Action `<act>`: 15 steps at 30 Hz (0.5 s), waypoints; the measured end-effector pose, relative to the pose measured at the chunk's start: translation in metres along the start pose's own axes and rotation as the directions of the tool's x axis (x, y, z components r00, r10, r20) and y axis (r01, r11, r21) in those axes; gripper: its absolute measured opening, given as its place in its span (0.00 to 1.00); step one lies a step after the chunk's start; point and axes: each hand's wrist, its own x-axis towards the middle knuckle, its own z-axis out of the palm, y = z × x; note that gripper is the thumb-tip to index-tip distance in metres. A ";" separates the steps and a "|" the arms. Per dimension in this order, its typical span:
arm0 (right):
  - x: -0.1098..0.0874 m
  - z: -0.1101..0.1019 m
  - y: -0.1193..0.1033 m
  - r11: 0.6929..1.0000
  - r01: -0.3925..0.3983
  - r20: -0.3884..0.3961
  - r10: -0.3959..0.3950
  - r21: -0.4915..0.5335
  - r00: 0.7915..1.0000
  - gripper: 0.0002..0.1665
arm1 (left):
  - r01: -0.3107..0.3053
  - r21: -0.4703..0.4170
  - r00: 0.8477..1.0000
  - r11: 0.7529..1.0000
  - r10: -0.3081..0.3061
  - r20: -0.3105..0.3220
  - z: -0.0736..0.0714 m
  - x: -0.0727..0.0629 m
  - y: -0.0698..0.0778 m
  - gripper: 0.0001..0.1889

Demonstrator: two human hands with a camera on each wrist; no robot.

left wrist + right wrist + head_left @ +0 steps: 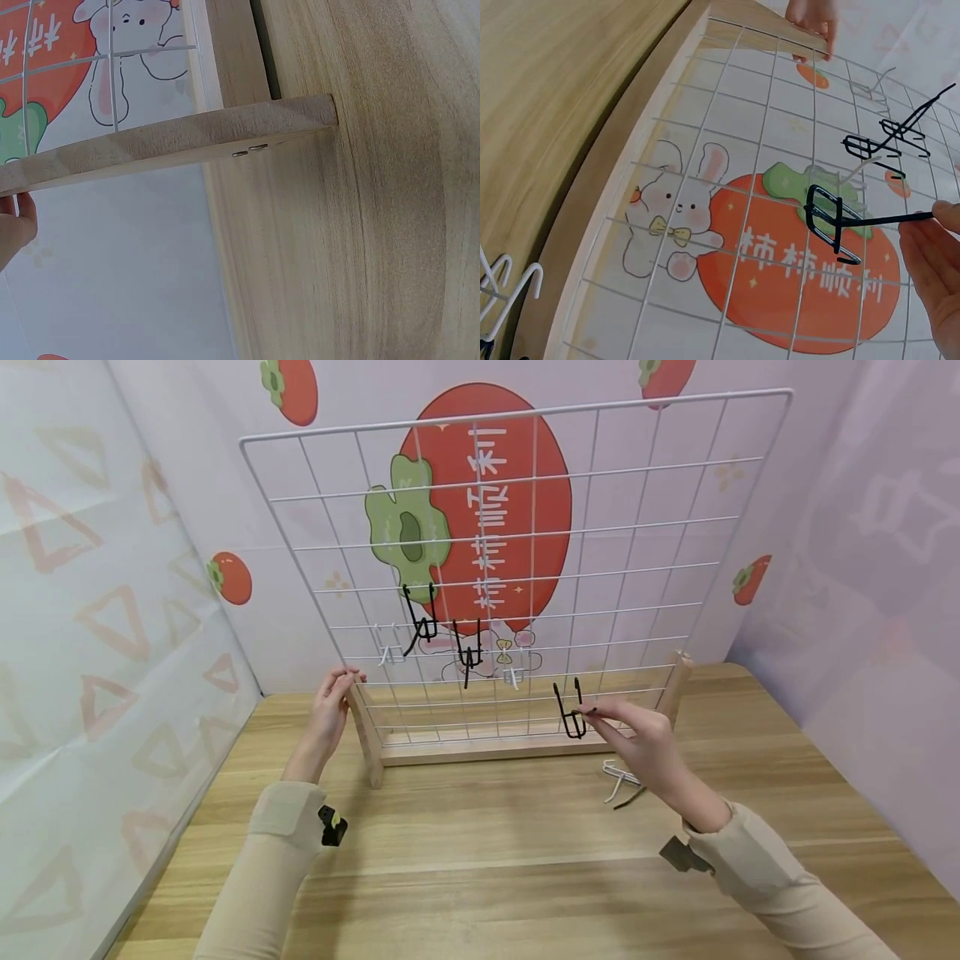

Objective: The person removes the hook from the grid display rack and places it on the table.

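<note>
My right hand pinches the arm of a black wire hook between thumb and fingers. The hook is in front of the lower right of a white wire grid panel; I cannot tell whether it touches the wires. At the left side, my left hand grips the upper end of the wooden post that flanks the grid. Two more black hooks hang on the grid left of centre. A white hook hangs left of them and another white hook to their right.
A loose white hook lies on the wooden table beneath my right hand, with a black hook arm beside it. A wooden base bar runs under the grid. Behind stands a printed backdrop.
</note>
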 end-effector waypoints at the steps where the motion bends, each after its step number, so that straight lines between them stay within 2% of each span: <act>1: -0.002 0.001 0.001 1.000 0.000 0.002 0.001 -0.002 1.000 0.08 | 0.001 0.000 1.000 1.000 -0.001 0.000 0.000 0.000 0.000 0.07; 4: -0.007 0.003 0.001 1.000 -0.007 0.002 0.007 -0.011 1.000 0.08 | 0.003 0.006 1.000 1.000 -0.003 0.002 0.000 0.000 0.000 0.06; 9: -0.014 0.006 -0.001 0.999 -0.041 0.039 0.041 0.000 0.998 0.19 | 0.004 0.009 1.000 1.000 -0.004 0.000 -0.001 0.000 -0.001 0.06; 15: -0.024 0.008 0.000 0.994 -0.102 0.099 0.099 0.026 0.990 0.21 | 0.001 0.011 1.000 1.000 -0.001 0.002 -0.001 0.001 -0.001 0.07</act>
